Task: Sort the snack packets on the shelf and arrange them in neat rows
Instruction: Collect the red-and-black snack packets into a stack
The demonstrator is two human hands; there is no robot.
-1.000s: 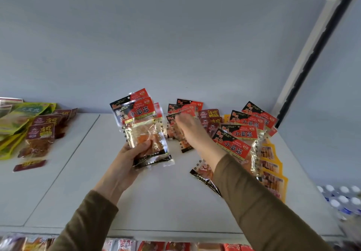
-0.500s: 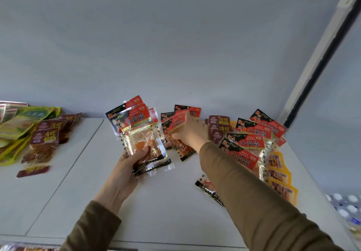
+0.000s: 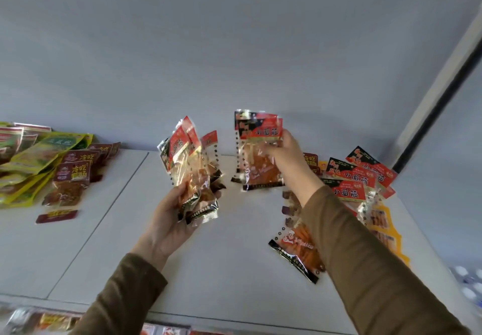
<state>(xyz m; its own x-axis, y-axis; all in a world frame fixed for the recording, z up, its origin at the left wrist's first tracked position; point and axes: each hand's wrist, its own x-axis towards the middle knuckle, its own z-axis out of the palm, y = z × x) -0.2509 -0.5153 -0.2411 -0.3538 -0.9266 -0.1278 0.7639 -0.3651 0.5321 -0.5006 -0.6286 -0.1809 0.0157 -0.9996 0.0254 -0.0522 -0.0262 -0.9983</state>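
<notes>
Currently, L hand (image 3: 177,214) grips a fanned stack of red-label gluten-strip packets (image 3: 191,167) by the lower ends, thumb across the front, stack held upright above the white shelf (image 3: 208,269); judged purpose: a collecting bundle, so like items stay together and label side faces the person for ID. R hand (image 3: 283,149) pinches two or so matching red-label packets (image 3: 258,149) at mid-body, lifted clear of the shelf near the back wall; fingers curl round the right edge, thumb not visible. Both bundles are apart, w/ a gap between them; probable next step is merging R bundle into L stack, which calls for edge alignment since the film pouches are slick and can slide out of a fan grip. Unsorted stock remains on the shelf at right: overlapping red-label packets (image 3: 357,178), maroon packets (image 3: 310,161) partly hidden behind the R forearm, yellow-edged packets (image 3: 386,225) at the far right, and one orange packet w/ chef logo (image 3: 297,251) lying skewed under the R sleeve. At left, on the adjoining shelf panel, green pouches (image 3: 44,152) and maroon sausage-type packets (image 3: 73,180) lie in loose overlapping rows, approx. grouped by type. Task est. partway: grouping in progress, neat rows not yet laid for the red-label type.
</notes>
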